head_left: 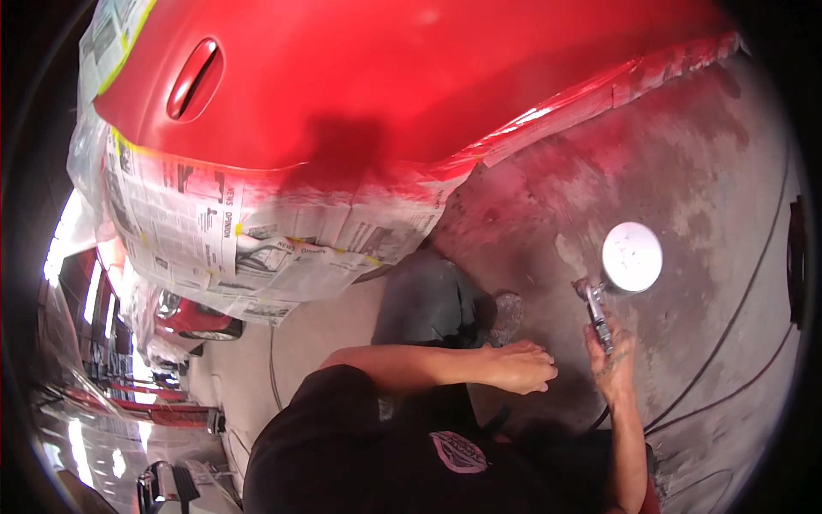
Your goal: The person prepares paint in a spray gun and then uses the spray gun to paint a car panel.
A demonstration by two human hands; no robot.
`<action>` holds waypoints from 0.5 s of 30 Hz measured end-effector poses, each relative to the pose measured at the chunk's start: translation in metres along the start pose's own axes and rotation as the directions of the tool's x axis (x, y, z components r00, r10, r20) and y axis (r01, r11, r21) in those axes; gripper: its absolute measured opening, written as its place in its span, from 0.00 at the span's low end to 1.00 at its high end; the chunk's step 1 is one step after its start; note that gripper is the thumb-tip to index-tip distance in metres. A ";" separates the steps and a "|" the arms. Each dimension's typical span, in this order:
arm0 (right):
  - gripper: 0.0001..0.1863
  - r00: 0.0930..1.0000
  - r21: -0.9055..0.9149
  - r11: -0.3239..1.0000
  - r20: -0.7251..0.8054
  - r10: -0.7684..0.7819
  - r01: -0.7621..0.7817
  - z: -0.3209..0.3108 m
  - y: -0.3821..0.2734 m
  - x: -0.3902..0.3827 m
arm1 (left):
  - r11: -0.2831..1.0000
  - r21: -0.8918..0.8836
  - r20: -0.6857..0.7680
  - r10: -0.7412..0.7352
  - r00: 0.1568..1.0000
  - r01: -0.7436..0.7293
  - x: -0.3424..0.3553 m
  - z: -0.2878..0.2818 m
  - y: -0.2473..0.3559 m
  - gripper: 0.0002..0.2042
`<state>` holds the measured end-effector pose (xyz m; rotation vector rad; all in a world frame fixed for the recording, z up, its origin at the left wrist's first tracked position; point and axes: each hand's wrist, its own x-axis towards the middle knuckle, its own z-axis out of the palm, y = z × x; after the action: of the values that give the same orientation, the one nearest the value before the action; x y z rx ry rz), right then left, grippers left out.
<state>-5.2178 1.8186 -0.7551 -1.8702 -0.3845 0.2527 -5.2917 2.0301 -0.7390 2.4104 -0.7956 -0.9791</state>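
Observation:
My right hand (612, 364) is wrapped round the grip of a spray gun (598, 319), low over the floor on the right. A round white paint cup (632, 257) sits on the gun. My left hand (521, 368) is held in front of my body with its fingers curled in, and nothing shows in it. Ahead of me stands a red car panel (368, 77) with a door handle (194, 79) at the left. Newspaper masking (282, 218) covers the car below the red panel, its upper edge misted with red. Neither hand touches the car.
Dark hoses (736, 317) run across the stained concrete floor (548, 206) on the right. My bent knee (428, 295) is close beneath the papered edge. Another red car (197, 317) stands at the left, near clear plastic sheeting (86, 163).

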 end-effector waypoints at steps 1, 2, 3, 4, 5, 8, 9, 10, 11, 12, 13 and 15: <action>0.19 1.000 -0.009 1.000 0.001 -0.010 0.010 0.003 -0.003 -0.004 | 1.000 0.014 -0.043 0.008 0.999 -0.007 0.001 0.000 0.000 0.14; 0.19 0.999 -0.010 1.000 0.044 -0.005 0.005 0.008 -0.008 -0.006 | 1.000 0.019 -0.059 0.005 0.998 -0.004 0.000 -0.003 0.003 0.14; 0.18 0.996 -0.011 1.000 0.087 0.002 -0.001 0.013 -0.008 -0.009 | 0.999 0.015 -0.012 -0.041 0.999 0.041 0.000 -0.006 0.007 0.14; 0.18 0.990 -0.039 0.990 0.035 -0.137 0.139 0.018 0.009 -0.015 | 0.997 0.031 0.031 -0.065 0.997 0.064 0.005 -0.015 0.009 0.14; 0.18 0.988 -0.048 0.988 0.031 -0.148 0.150 0.020 0.007 -0.013 | 0.998 0.039 0.019 -0.059 0.998 0.058 0.005 -0.021 0.010 0.14; 0.19 0.994 -0.062 0.997 0.095 -0.047 0.053 0.017 -0.017 -0.016 | 0.998 0.045 0.073 -0.057 0.996 0.054 -0.001 -0.021 0.013 0.14; 0.19 0.994 -0.065 0.997 0.105 -0.038 0.045 0.015 -0.022 -0.013 | 0.997 0.049 0.021 -0.054 0.998 0.053 -0.006 -0.015 0.003 0.15; 0.20 0.990 -0.046 0.997 0.130 -0.048 0.055 0.014 -0.026 -0.010 | 0.998 0.049 -0.027 -0.039 0.999 0.041 -0.010 -0.010 -0.004 0.15; 0.20 0.985 -0.023 0.998 0.163 -0.054 0.059 0.013 -0.026 -0.011 | 0.996 0.069 -0.032 -0.054 0.998 0.056 -0.017 -0.013 -0.005 0.15; 0.21 0.987 -0.034 0.998 0.156 -0.046 0.052 0.013 -0.019 -0.013 | 0.991 0.095 -0.056 -0.087 0.995 0.092 -0.024 -0.017 -0.006 0.14; 0.21 0.987 -0.049 0.998 0.161 -0.021 0.030 0.009 -0.018 -0.012 | 0.988 0.146 -0.188 -0.021 0.982 0.049 -0.035 -0.024 -0.006 0.11; 0.21 0.995 -0.048 0.996 0.064 -0.070 0.073 0.000 -0.016 -0.009 | 0.960 0.279 -0.347 0.090 0.934 0.011 -0.055 -0.052 -0.001 0.10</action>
<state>-5.2279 1.8200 -0.7398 -1.8972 -0.5040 0.2556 -5.2860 2.0747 -0.6784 2.6857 -0.8866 -0.4087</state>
